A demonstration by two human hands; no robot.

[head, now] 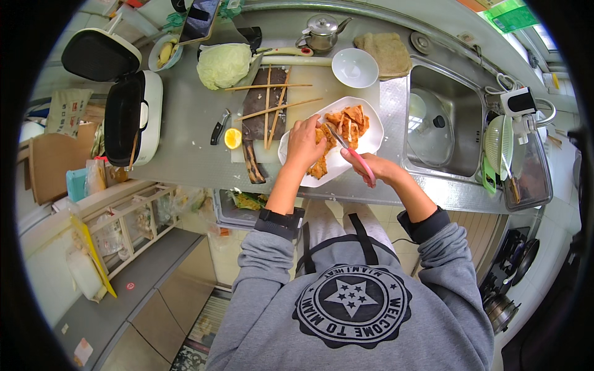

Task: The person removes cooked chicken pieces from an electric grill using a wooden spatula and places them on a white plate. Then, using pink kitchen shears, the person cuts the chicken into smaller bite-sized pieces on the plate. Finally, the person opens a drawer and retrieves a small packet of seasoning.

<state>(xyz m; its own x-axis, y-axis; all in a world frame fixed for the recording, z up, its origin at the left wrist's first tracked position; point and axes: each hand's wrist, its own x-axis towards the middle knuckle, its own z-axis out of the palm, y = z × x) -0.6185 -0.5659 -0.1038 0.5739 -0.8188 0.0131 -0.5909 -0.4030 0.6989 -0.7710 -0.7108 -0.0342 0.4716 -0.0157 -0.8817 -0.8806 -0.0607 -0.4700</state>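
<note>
A white plate (371, 134) holds browned pieces of fried food (350, 123), seemingly meat, on the metal counter. My left hand (306, 141) grips one long fried piece (318, 168) at the plate's left side. In my right hand (371, 167) are scissors (359, 160) with pink handles, their blades at that piece beside my left fingers. How far the blades are parted is hard to tell. Left of the plate, several wooden chopsticks (278, 109) lie crossed over a dark cleaver blade (264, 104), whose worn handle (252, 162) points towards me.
Beyond the plate stand a white bowl (355, 68), a steel teapot (322, 32) and a folded cloth (384, 54). A cabbage (223, 66), half a lemon (233, 138) and a small knife (220, 127) lie left. An open electric cooker (151, 116) is farther left; the sink (445, 169) is right.
</note>
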